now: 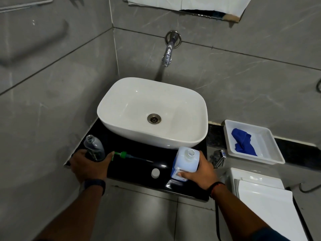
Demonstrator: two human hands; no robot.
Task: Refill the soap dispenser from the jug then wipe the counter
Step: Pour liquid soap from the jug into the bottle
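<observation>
We grip the clear, uncapped plastic dispenser (94,150) in our left hand (89,166) — right hand (199,173) clasps the boxy white jug (185,162); green pump (126,156) lies between on glossy black counter (139,150).

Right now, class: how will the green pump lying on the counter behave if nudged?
The green pump lies on its side on the glossy black counter, so it would probably slide or roll easily. Its thin tube looks light and bendy, likely flexing rather than pushing stiffly.

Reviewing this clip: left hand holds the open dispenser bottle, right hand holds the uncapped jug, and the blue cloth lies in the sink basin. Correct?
Not quite. In the head view the blue cloth lies in the white tray right of the sink, not in the basin. The rest stands: left hand on the dispenser bottle, right hand on the jug.
</observation>
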